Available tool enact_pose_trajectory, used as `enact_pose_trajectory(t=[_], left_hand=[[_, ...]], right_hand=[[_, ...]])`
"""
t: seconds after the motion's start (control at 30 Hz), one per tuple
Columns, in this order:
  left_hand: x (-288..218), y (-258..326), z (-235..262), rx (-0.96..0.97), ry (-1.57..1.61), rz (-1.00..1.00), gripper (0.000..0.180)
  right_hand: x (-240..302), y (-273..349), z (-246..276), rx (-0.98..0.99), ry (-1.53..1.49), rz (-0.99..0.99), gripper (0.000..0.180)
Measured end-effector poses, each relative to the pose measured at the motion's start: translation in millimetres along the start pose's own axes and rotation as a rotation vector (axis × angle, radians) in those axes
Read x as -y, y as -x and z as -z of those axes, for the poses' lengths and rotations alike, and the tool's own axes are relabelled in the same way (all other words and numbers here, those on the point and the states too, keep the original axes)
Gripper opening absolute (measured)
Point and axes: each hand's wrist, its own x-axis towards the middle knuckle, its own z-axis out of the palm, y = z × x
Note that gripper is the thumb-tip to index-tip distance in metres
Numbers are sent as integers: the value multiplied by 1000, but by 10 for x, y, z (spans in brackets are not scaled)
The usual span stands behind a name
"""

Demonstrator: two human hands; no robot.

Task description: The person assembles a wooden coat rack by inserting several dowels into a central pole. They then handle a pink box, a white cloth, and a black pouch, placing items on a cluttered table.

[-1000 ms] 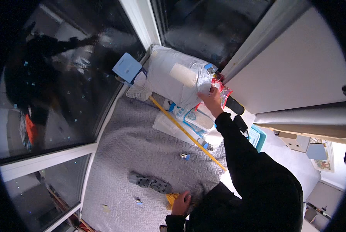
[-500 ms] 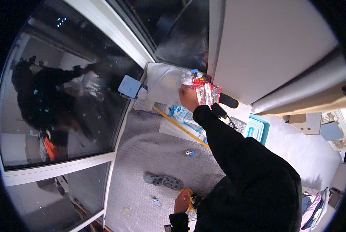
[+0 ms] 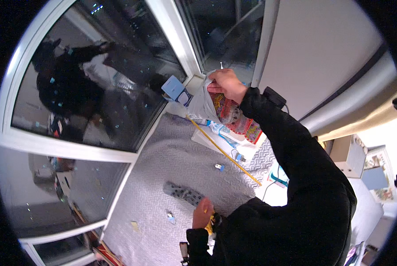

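Note:
My right hand is closed on the upper edge of a pale grey plastic bag, at the window corner. Shiny red, multicoloured packets show beneath that hand, beside the bag; whether they lie inside it I cannot tell. Lower down, my left hand is closed on a yellow-and-black thing mostly hidden by the hand and dark clothing. A grey sock with black dots lies just above the left hand; it may be on a foot.
A long yellow strip crosses the grey quilted mat. Near it are a blue-and-white pack and a small blue-and-white object. A light blue box leans by the window. At right stands a cardboard box.
My right hand has moved up and slightly right, lifting the bag's edge and exposing more of the packets. The left hand stays low, closed on the yellow-and-black thing. The whole view has shifted.

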Motion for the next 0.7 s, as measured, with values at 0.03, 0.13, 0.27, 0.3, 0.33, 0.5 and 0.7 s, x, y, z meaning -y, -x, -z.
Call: enact_pose_trajectory(t=[0.03,0.13,0.27,0.3,0.33,0.5,0.7], left_hand=[[-97,-8,-29,-21,126,-53,57],[-534,-197,-165,-152,204,-203,85],[-1276,-447,-241,-546,-273,-537,102],[-1459,-510,-189,-630,-371,-571,102],[-1608,-530,-112,-719,-450,-591,101],[-1872,-186,321,-792,-517,-904,89],[-1572,542,575,-945,169,-573,29]], right_hand=[[97,208,-92,-7,-24,-51,8],[365,837,-334,84,-116,-120,11],[497,1649,-647,149,-180,-228,14],[512,1847,-711,201,-158,-255,15],[518,2038,-762,220,-139,-288,16],[552,2523,-1085,405,-195,-317,14],[604,2575,-1322,724,-15,-313,23]])
